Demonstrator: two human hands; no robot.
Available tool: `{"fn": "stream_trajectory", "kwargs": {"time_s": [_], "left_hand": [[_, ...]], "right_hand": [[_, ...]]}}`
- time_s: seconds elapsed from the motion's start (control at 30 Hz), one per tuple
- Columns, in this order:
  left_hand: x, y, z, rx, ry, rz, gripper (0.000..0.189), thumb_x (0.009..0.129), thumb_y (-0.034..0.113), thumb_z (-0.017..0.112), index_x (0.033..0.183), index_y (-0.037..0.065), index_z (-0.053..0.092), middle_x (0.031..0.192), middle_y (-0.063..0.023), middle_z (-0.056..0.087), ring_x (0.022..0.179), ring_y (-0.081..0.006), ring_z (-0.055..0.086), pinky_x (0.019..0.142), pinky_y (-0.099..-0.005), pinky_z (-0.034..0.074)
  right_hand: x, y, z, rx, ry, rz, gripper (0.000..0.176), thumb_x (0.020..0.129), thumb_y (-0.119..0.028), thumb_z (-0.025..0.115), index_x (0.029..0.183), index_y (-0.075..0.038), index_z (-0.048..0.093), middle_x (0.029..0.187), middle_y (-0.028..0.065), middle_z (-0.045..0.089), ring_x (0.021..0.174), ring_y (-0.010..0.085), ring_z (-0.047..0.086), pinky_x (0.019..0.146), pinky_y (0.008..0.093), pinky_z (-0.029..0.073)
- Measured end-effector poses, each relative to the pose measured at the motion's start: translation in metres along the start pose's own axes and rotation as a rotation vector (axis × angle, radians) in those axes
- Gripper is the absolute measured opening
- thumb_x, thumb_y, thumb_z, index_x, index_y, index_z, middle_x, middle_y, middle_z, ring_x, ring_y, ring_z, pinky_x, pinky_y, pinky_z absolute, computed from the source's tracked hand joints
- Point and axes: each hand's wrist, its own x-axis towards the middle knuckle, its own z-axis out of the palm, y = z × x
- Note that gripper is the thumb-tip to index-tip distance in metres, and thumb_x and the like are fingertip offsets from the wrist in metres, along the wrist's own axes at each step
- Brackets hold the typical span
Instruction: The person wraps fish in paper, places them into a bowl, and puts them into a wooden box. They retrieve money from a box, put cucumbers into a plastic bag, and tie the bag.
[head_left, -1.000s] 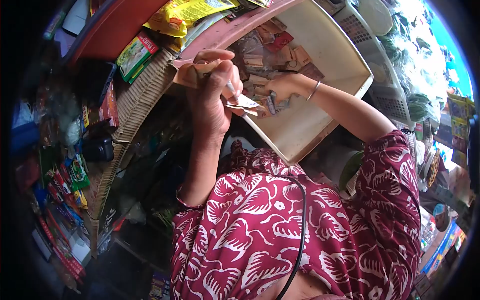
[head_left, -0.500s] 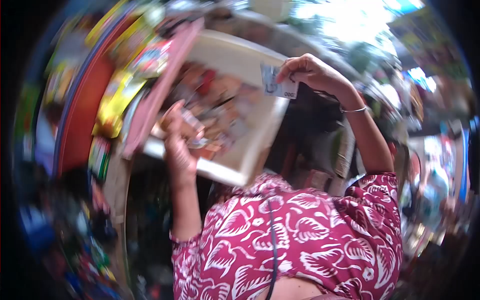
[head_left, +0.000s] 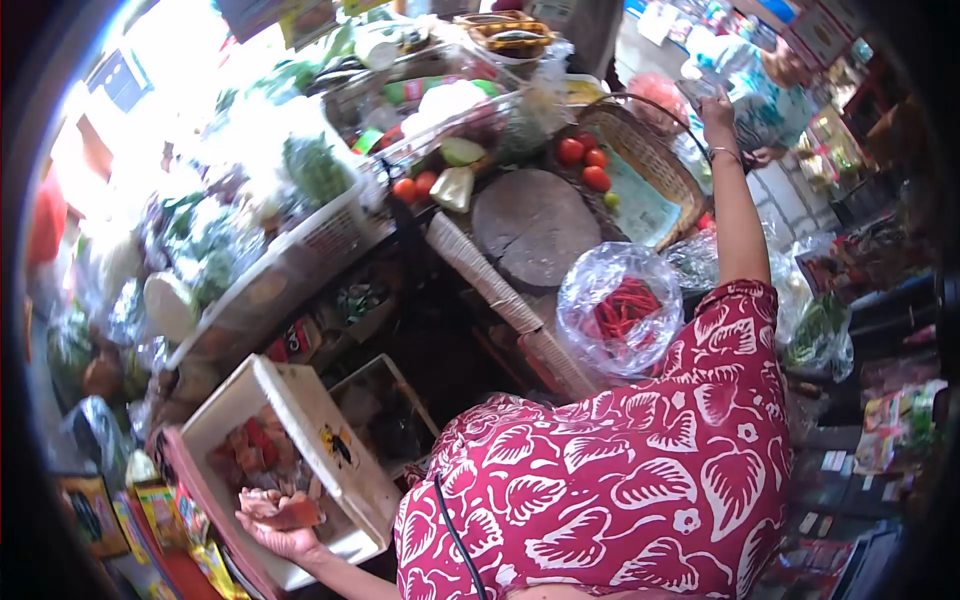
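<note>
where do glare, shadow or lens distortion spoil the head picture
Head view: glare bleaches the upper left, partly hazing bagged vegetables; head view: deep shadow swallows detail left of the wooden block; head view: corners fall black, while the left hand and banknotes look fairly clear.

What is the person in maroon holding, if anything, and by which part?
The left hand holds banknotes along their lower edge as pictured. The right hand seems to hold something pale, perhaps a banknote; too small to tell where.
</note>
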Motion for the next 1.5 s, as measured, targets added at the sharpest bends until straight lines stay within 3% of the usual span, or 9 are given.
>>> {"fn": "stream_trajectory", "kwargs": {"time_s": [0.2,0.27,0.53,0.97,1.1,1.13,1.27,1.33,1.5], "left_hand": [[0.007,-0.004,-0.027,-0.044,-0.052,-0.048,0.051,0.089,0.044,0.046,0.124,0.008,0.046,0.121,-0.0073,0.053,0.099,-0.0214,0.053,0.085,-0.0356,0.045],[0.012,-0.001,-0.041,0.001,-0.462,-0.097,0.052,0.092,0.038,0.039,0.133,0.005,0.037,0.133,-0.0108,0.044,0.117,-0.0238,0.046,0.100,-0.0407,0.035],[0.004,-0.015,-0.005,0.281,0.305,-0.005,0.041,0.082,0.004,0.061,0.120,0.004,0.046,0.110,-0.0109,0.058,0.102,-0.0227,0.057,0.084,-0.0356,0.048],[0.000,-0.030,-0.006,0.209,0.246,0.057,0.031,0.089,0.011,0.053,0.119,0.005,0.050,0.108,-0.0089,0.062,0.087,-0.0211,0.063,0.076,-0.0362,0.053],[0.004,-0.047,0.017,0.862,0.717,0.606,0.080,0.078,0.054,0.061,0.132,0.000,0.038,0.140,-0.0223,0.025,0.133,-0.0274,0.013,0.109,-0.0400,0.009],[-0.010,-0.043,0.038,1.098,0.623,0.836,0.068,0.081,0.045,0.062,0.126,-0.001,0.043,0.132,-0.0193,0.038,0.127,-0.0240,0.029,0.105,-0.0368,0.024],[-0.076,-0.093,0.113,0.855,-0.288,0.306,0.034,0.084,0.018,0.062,0.113,0.003,0.052,0.109,-0.0064,0.054,0.097,-0.0112,0.051,0.085,-0.0269,0.042],[-0.085,-0.147,0.121,0.667,-0.121,0.048,0.031,0.085,0.015,0.061,0.114,0.006,0.052,0.110,-0.0059,0.053,0.095,-0.0118,0.050,0.086,-0.0273,0.042],[-0.060,-0.167,0.066,0.328,0.447,0.320,0.026,0.089,0.018,0.053,0.110,0.003,0.057,0.111,-0.0032,0.057,0.109,-0.0127,0.047,0.098,-0.0294,0.030]], "right_hand": [[0.023,0.061,-0.062,-0.126,0.098,0.123,0.044,0.061,-0.019,0.063,0.100,-0.003,0.053,0.083,0.0160,0.059,0.069,0.0254,0.058,0.059,0.0357,0.047],[0.028,0.065,-0.079,-0.216,0.017,0.099,0.047,0.067,-0.020,0.056,0.109,-0.003,0.043,0.096,0.0141,0.049,0.082,0.0238,0.050,0.069,0.0365,0.039],[0.039,0.074,-0.066,-0.036,-0.781,0.264,0.060,0.092,-0.021,0.029,0.143,-0.003,0.003,0.150,0.0064,0.009,0.136,0.0177,0.016,0.111,0.0398,0.007],[0.036,0.101,-0.031,-0.338,-0.140,0.080,0.052,0.089,-0.018,0.039,0.135,-0.001,0.020,0.140,0.0072,0.024,0.127,0.0179,0.028,0.106,0.0376,0.018],[0.041,0.083,-0.026,-0.332,-0.048,0.003,0.050,0.088,-0.017,0.042,0.132,0.000,0.025,0.136,0.0075,0.029,0.124,0.0180,0.032,0.104,0.0370,0.022],[0.042,0.078,-0.028,-0.330,-0.013,-0.017,0.049,0.088,-0.017,0.043,0.132,0.000,0.026,0.136,0.0076,0.030,0.124,0.0180,0.033,0.104,0.0368,0.023],[0.026,0.043,-0.018,-0.280,0.115,-0.127,0.047,0.087,-0.016,0.046,0.129,0.001,0.031,0.133,0.0078,0.035,0.121,0.0181,0.036,0.102,0.0361,0.026],[0.008,0.020,-0.007,-0.223,0.156,-0.186,0.046,0.087,-0.015,0.047,0.128,0.002,0.034,0.131,0.0080,0.037,0.120,0.0181,0.038,0.101,0.0358,0.028],[-0.064,-0.044,0.034,-0.087,0.114,-0.308,0.044,0.086,-0.014,0.051,0.125,0.003,0.040,0.127,0.0083,0.043,0.116,0.0182,0.043,0.099,0.0350,0.032]]}}
